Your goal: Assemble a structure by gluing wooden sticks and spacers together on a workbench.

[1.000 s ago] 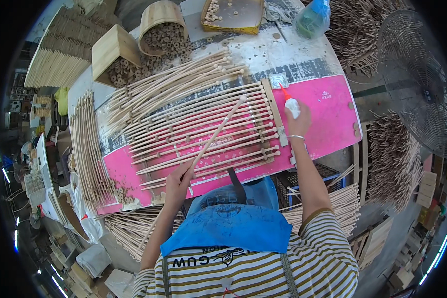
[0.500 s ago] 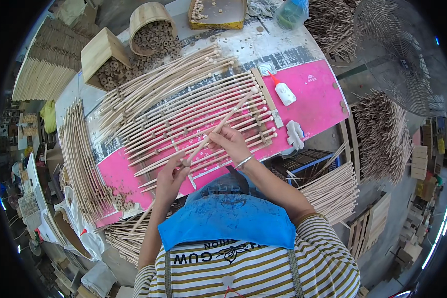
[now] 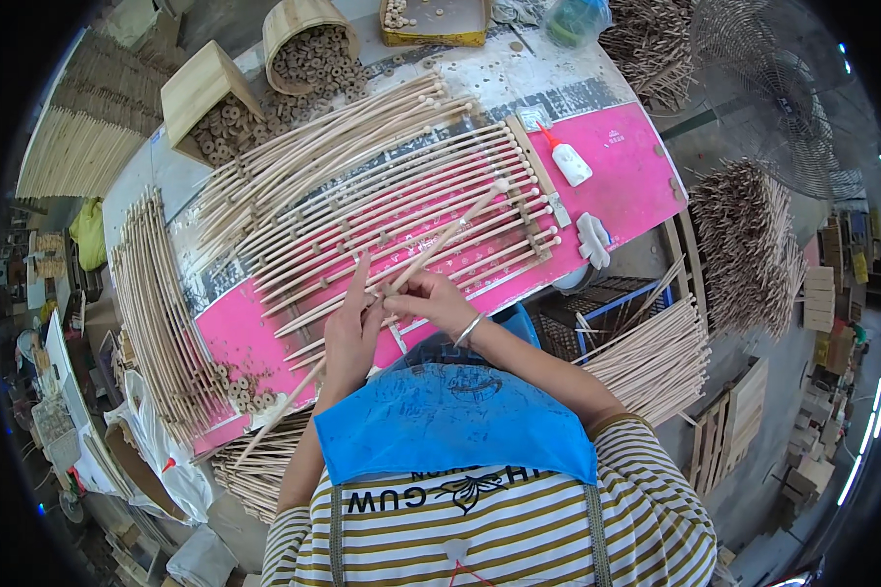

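A long wooden stick (image 3: pixel 440 242) with a ball at its upper right end slants across the row of sticks in front of me. My left hand (image 3: pixel 349 338) is closed around it lower down, index finger pointing up, and the stick's tail shows past the wrist. Beside it my right hand (image 3: pixel 439 305) pinches the same stick, close to a small brown ring (image 3: pixel 386 290); the fingertips partly hide it. Beneath lie parallel ball-ended sticks (image 3: pixel 401 205), several with wooden rings partway along, their ball ends near a wooden strip (image 3: pixel 536 166).
A tipped wooden bucket (image 3: pixel 308 22) and a wooden box (image 3: pixel 204 93) spill rings at the back. Glue bottle (image 3: pixel 572 165) and white glove (image 3: pixel 592 240) lie on the pink board (image 3: pixel 622 186). Stick bundles (image 3: pixel 157 313) lie left; a blue-edged crate (image 3: pixel 597 318) stands right.
My right hand has slid down and left along the stick, meeting my left hand. My left index finger now points up. The view has shifted slightly.
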`<state>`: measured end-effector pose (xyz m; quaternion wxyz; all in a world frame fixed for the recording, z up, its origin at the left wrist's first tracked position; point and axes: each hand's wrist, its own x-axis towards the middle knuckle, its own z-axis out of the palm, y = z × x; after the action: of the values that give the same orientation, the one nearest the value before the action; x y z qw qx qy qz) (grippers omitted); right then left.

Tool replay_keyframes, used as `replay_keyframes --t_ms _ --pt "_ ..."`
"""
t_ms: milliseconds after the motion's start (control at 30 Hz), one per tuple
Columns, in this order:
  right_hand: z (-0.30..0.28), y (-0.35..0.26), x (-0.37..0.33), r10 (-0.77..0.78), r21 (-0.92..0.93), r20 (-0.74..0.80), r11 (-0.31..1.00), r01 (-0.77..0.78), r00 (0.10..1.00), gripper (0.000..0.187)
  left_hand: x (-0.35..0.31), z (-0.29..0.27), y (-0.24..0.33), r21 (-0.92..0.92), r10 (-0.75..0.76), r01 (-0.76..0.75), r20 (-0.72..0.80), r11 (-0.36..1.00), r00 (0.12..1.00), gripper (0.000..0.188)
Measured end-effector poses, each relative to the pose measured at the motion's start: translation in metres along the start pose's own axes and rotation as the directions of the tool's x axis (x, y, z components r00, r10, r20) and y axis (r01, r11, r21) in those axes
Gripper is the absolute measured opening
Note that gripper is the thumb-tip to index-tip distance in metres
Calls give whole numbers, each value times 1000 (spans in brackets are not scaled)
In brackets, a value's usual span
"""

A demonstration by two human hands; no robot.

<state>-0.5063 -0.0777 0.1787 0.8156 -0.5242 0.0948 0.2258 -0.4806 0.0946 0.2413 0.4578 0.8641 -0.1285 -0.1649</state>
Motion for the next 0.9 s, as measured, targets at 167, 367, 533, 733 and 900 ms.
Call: replay_keyframes --t_ms 167,367,533,733,900 --pt "-16 -21 1 -141 125 -192 978 166 971 31 -6 -21 -3 -12 -58 58 1 998 998 61" --pt "-34 -38 -4 -217 11 -349 972 235 912 24 -13 -33 -27 -55 -18 19 15 998 1000 32" --pt "-23 -46 -13 -185 185 -344 948 259 920 30 -10 -35 -38 -89 -5 7 24 996 1000 26" --pt "-43 -19 -18 -107 35 -464 990 138 880 38 -2 -28 -43 -54 70 -66 73 996 995 26" --pt "-46 -22 -31 -166 149 -429 956 251 888 40 7 -19 -46 -41 36 -31 117 999 992 25"
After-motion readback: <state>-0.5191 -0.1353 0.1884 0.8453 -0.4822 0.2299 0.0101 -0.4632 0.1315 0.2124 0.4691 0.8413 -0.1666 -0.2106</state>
